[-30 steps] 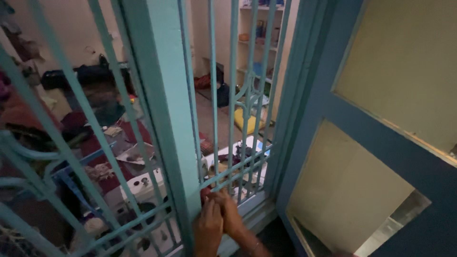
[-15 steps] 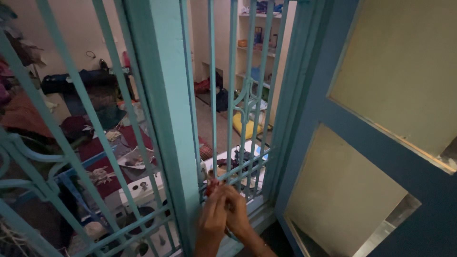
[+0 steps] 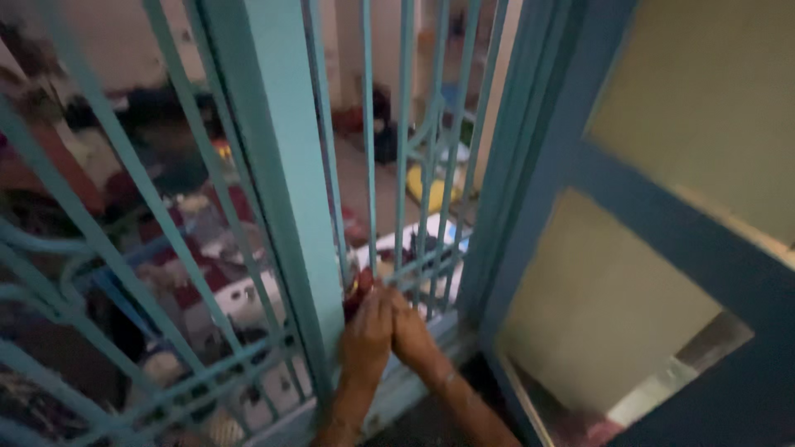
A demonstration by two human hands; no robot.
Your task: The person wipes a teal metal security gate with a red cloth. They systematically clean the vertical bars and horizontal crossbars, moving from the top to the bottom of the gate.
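Turquoise-painted metal bars of a window grille (image 3: 273, 165) fill the left and centre of the frame, split by one broad upright post, as a person's two bare hands meet at its lower edge. One left hand (image 3: 367, 331) and one right hand (image 3: 411, 331) press side by side, fingers curled against the bars at lower centre, closing around one small red object (image 3: 356, 291) lodged just right of the post; motion blur hides how firmly either hand holds it. A thin bangle (image 3: 447, 382) circles the right wrist. At right, one blue-framed window shutter (image 3: 662, 240) with two pale panes stands swung open. Through the grille, a cluttered room shows one white appliance (image 3: 240, 302) at lower left and one yellow item (image 3: 431, 192) on the floor, centre frame.
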